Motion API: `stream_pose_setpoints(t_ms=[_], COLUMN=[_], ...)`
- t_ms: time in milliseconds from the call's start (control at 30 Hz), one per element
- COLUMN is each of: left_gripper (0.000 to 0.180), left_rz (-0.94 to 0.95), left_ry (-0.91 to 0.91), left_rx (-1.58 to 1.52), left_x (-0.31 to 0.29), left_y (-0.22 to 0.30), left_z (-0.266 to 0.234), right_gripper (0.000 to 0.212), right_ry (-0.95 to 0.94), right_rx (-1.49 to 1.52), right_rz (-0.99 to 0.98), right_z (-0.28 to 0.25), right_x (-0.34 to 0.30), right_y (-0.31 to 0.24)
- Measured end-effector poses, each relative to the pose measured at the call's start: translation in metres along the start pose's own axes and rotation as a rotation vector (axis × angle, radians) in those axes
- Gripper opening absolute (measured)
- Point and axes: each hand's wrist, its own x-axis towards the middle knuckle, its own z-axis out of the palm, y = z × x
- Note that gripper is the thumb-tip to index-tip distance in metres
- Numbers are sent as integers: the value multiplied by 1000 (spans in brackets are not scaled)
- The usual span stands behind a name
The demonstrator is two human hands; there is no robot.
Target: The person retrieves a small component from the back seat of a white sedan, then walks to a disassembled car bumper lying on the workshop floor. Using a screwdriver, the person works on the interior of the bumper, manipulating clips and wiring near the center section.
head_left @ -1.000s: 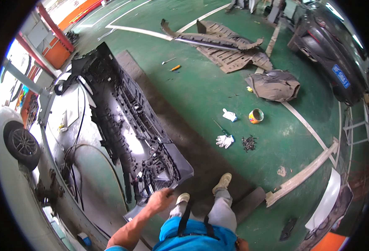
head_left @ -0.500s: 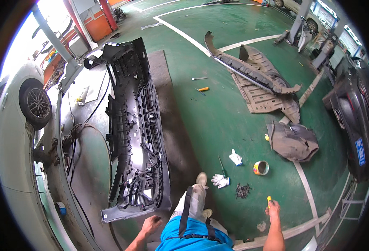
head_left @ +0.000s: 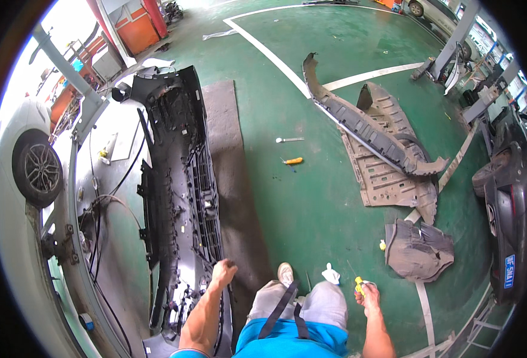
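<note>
A long black car bumper point(head_left: 177, 238) lies inner side up on the floor to my left, its ribs and wiring showing. Over its right edge is my left hand point(head_left: 224, 274), fingers curled; whether anything is in them is hidden, and I cannot tell if it touches the bumper. In front of my right thigh, my right hand point(head_left: 369, 296) grips a screwdriver by its yellow handle point(head_left: 359, 286), the thin shaft pointing forward. A white glove point(head_left: 331, 274) lies on the floor just past my knees.
An orange-handled tool point(head_left: 293, 160) and a metal spanner-like tool point(head_left: 290, 139) lie ahead. Dirty underbody panels point(head_left: 389, 155) and a grey liner point(head_left: 420, 250) are on the right. A white car point(head_left: 18, 250) stands left, a dark bumper point(head_left: 508, 209) far right. Hoses trail beside the lift post.
My left hand has risen forward over the bumper. The right hand has come inward and forward with the screwdriver. My legs now cover more floor, and the clip pile and can are out of sight.
</note>
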Motion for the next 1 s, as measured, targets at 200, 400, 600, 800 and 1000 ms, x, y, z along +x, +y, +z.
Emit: stream_pose_setpoints(t_ms=[200, 400, 600, 800, 1000], left_gripper=[44, 40, 25, 19, 25], left_rz=[136, -112, -111, 87, 263], left_ry=[39, 6, -31, 15, 92], left_rx=[-216, -315, -59, 70, 175], left_x=[132, 280, 474, 642, 732], left_y=[131, 159, 112, 75, 50], left_z=[-41, 7, 117, 219, 271], right_gripper=[51, 52, 48, 44, 40], right_ry=[-9, -75, -147, -99, -102], right_rx=[-161, -517, -1086, -1238, -1134], right_rz=[-27, -63, -341, -339, -428], right_z=[67, 196, 319, 393, 398], right_x=[88, 286, 470, 564, 585], right_y=[-123, -192, -234, -231, -225])
